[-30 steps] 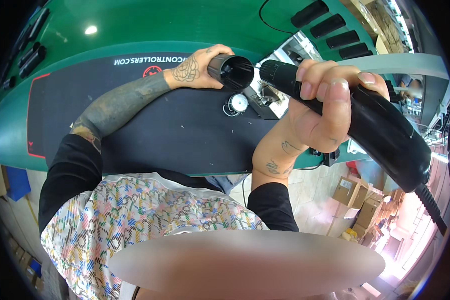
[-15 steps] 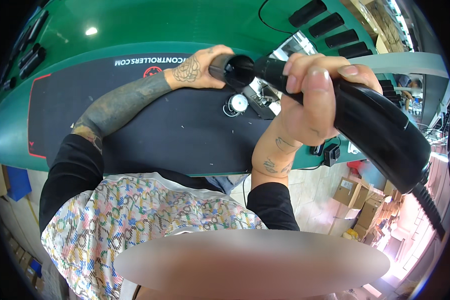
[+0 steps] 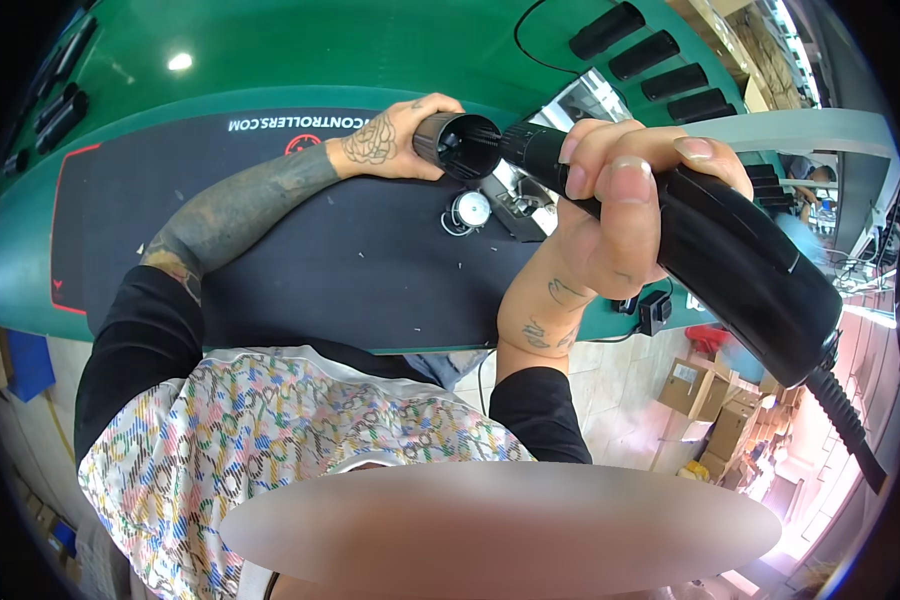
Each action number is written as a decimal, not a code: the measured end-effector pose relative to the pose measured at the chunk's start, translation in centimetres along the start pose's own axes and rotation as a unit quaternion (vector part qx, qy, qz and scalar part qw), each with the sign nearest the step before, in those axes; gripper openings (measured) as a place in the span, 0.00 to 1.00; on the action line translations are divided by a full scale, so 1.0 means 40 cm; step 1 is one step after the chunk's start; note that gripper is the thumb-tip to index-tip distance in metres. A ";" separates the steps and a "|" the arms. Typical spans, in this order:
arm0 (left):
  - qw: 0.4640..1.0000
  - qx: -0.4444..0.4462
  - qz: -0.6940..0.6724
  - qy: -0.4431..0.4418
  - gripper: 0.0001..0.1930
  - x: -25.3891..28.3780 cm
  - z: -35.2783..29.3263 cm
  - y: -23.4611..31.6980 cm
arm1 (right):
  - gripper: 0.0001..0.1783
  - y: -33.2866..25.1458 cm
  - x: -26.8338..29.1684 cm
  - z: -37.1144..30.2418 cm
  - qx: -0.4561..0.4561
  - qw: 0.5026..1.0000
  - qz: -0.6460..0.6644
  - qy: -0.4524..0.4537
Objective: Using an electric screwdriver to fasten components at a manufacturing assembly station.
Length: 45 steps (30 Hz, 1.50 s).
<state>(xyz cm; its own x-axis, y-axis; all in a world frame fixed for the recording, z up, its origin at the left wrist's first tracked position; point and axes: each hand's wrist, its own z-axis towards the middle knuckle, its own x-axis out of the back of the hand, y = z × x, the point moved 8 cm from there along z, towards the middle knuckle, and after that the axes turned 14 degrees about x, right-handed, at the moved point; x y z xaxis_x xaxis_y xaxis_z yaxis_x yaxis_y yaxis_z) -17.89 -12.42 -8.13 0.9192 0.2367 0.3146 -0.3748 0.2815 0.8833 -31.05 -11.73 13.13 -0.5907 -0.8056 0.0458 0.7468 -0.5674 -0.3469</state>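
Observation:
My left hand [image 3: 395, 140] is closed round a dark, hollow cylinder [image 3: 432, 143] whose open end faces right. My right hand [image 3: 625, 195] wraps round a black, corded handheld power tool [image 3: 755, 270], raised close to the camera. The tool's narrow, ribbed nose [image 3: 533, 150] points left at the cylinder's mouth; whether the two touch I cannot tell. Below the cylinder, on the dark mat [image 3: 290, 260], stands a small round device with a pale top [image 3: 471, 210]. A metal fixture [image 3: 518, 205] sits beside it, partly behind my right hand.
Several black cylinders [image 3: 642, 55] lie in a row at the far right of the green table [image 3: 300, 45], and more [image 3: 62, 118] at the far left. A black power adapter [image 3: 655, 312] is by the table's near right edge. Cardboard boxes [image 3: 685, 387] stand beyond, on the floor.
Both hands keep their holds. The tool and my right hand sit slightly further left in the picture, and the whole view has shifted a little. The cylinder is turned slightly, showing more ribbing.

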 end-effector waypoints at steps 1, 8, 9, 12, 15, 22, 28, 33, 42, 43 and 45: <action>1.000 -0.002 -0.001 0.001 0.32 0.000 -0.001 0.000 | 0.22 0.000 -0.001 -0.001 0.001 1.000 -0.001 0.001; 1.000 -0.003 0.010 0.004 0.33 0.002 0.001 -0.004 | 0.23 -0.003 0.001 0.000 -0.008 0.999 -0.040 0.015; 1.000 0.002 0.005 0.001 0.33 0.000 0.001 -0.006 | 0.23 -0.007 0.001 0.001 -0.002 0.999 -0.048 0.017; 1.000 -0.001 0.011 -0.003 0.34 -0.001 0.006 -0.011 | 0.24 -0.012 0.004 0.003 -0.009 1.000 -0.013 0.008; 1.000 -0.009 0.024 -0.003 0.36 -0.003 0.005 -0.006 | 0.24 -0.018 0.009 -0.002 -0.007 0.999 -0.022 0.042; 0.999 -0.004 0.031 0.017 0.33 0.009 0.005 -0.010 | 0.20 0.016 -0.005 -0.001 0.012 0.997 -0.075 0.001; 0.998 -0.033 0.054 -0.003 0.32 -0.010 0.010 0.011 | 0.19 0.015 -0.004 0.008 0.017 0.996 -0.074 -0.049; 0.996 0.005 0.058 0.071 0.34 0.017 -0.016 -0.033 | 0.12 -0.106 0.055 0.016 0.073 0.988 0.109 0.077; 0.994 0.056 0.013 0.095 0.33 0.013 0.000 -0.028 | 0.22 -0.122 0.117 0.010 -0.006 0.990 -0.140 0.004; 0.994 0.027 0.028 0.100 0.33 0.018 -0.004 -0.016 | 0.20 -0.103 0.118 0.010 -0.037 0.983 -0.179 0.026; 0.995 0.026 0.029 0.087 0.34 0.013 -0.002 -0.021 | 0.17 -0.076 0.129 0.014 -0.101 0.960 -0.253 0.070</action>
<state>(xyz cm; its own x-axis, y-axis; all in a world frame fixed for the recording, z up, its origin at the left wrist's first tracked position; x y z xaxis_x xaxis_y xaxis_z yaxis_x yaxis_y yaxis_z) -17.10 -12.43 -8.73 0.8596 0.4103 0.3047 -0.4158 0.2151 0.8836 -36.20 -14.27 14.96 -0.9079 -0.3969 0.1350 0.2874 -0.8237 -0.4888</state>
